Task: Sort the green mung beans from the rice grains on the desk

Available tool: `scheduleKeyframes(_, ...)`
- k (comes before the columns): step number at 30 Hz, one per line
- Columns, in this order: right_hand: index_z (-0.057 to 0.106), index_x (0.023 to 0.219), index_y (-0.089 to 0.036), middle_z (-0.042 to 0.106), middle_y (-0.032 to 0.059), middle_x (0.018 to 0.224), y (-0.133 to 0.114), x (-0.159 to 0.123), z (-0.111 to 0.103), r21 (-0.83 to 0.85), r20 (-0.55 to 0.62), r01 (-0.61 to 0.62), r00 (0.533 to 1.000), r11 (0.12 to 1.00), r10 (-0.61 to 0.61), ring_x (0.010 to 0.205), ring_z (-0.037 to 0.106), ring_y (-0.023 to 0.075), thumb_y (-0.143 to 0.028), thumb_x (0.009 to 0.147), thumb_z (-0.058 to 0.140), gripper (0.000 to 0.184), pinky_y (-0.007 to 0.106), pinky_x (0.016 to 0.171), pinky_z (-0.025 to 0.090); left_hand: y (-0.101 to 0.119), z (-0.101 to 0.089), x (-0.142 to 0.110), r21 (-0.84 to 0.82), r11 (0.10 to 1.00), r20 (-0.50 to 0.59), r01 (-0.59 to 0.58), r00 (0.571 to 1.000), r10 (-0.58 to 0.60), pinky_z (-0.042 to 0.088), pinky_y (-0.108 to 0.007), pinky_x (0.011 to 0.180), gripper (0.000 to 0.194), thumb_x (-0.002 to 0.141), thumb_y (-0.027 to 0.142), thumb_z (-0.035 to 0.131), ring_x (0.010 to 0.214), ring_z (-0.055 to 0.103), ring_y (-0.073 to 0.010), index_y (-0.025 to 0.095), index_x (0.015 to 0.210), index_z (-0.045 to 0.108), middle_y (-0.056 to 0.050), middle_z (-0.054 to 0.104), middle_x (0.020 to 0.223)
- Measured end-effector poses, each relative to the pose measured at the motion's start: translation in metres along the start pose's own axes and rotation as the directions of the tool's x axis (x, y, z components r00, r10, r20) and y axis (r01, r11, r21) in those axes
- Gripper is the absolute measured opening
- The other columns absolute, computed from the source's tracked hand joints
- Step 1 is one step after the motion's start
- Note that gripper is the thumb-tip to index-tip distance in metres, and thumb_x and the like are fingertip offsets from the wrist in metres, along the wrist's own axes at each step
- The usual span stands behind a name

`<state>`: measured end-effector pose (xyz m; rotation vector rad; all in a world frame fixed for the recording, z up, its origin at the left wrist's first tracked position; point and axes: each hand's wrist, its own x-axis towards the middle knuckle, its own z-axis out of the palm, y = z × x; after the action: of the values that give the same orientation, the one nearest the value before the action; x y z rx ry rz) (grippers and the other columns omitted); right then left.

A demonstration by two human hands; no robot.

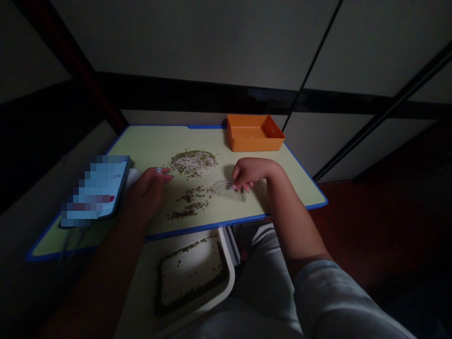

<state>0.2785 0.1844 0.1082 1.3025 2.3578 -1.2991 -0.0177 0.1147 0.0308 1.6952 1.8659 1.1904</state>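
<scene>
My right hand (pixel 251 173) is bent down at the wrist, its fingertips closed on a clear protractor (pixel 221 191) that lies low over the table. Left of the protractor, small dark grains (pixel 192 202) are spread in loose rows. Beyond them sits a larger mixed pile of greenish and pale grains (pixel 194 161). A small patch of pale grains (pixel 260 187) shows beside my right wrist. My left hand (pixel 151 184) is at the left of the big pile, fingers stretched out and holding nothing. Its fingertips are close to the pile's left edge.
The pale yellow table (pixel 148 141) has a blue rim. An orange open box (pixel 256 143) stands at its back right. A phone or tablet (pixel 102 188) leans at the left. Below the front edge, a white tub (pixel 229 278) holds dark grains along its inside edges.
</scene>
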Motion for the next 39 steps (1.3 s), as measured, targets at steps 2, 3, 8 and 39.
scheduleKeyframes(2, 0.072, 0.065, -0.015, 0.065, -0.0044, 0.05, 0.0, 0.001, 0.0, 0.002, -0.007, -0.002, 1.0, 1.0, 0.002, 0.047, 0.05, 0.0077, -0.018, 0.085, 0.077, 0.021, 0.024, 0.058, 0.039, 0.001, 0.0, 0.0, 0.002, 1.0, -0.002, -0.009, 1.0, 0.009, 0.054, -0.041, 0.11, 0.048, 0.101, 0.054, 0.039, 0.117, 0.073, -0.0254, 0.022, 0.117, 0.071, -0.007, 0.082, 0.113)
scheduleKeyframes(3, 0.072, 0.065, -0.015, 0.065, -0.0044, 0.05, 0.0, 0.001, 0.0, 0.006, -0.008, -0.002, 1.0, 1.0, 0.002, 0.047, 0.05, 0.0076, -0.018, 0.085, 0.077, 0.021, 0.024, 0.057, 0.038, 0.002, -0.001, 0.0, 0.002, 1.0, 0.002, -0.01, 1.0, 0.01, 0.054, -0.04, 0.109, 0.048, 0.101, 0.054, 0.039, 0.115, 0.073, -0.025, 0.022, 0.116, 0.071, -0.007, 0.082, 0.112)
scheduleKeyframes(8, 0.067, 0.064, -0.016, 0.059, -0.0074, 0.045, -0.001, 0.003, 0.003, 0.011, -0.033, 0.001, 0.999, 1.0, 0.0, 0.044, 0.05, 0.0073, -0.015, 0.09, 0.073, 0.026, 0.023, 0.056, 0.036, 0.0, 0.001, 0.002, 0.023, 1.0, -0.003, 0.021, 1.0, -0.021, 0.053, -0.042, 0.111, 0.046, 0.101, 0.054, 0.039, 0.117, 0.072, -0.0251, 0.024, 0.116, 0.071, -0.006, 0.083, 0.113)
scheduleKeyframes(39, 0.066, 0.063, -0.017, 0.054, -0.0084, 0.044, -0.009, 0.005, 0.011, -0.049, 0.026, 0.065, 0.998, 0.997, -0.063, 0.048, 0.047, 0.0098, -0.015, 0.09, 0.074, 0.028, 0.026, 0.061, 0.037, 0.0, -0.005, 0.003, 0.074, 0.997, 0.036, 0.026, 0.999, -0.029, 0.051, -0.05, 0.114, 0.045, 0.099, 0.057, 0.039, 0.124, 0.07, -0.0306, 0.027, 0.111, 0.071, -0.007, 0.081, 0.12)
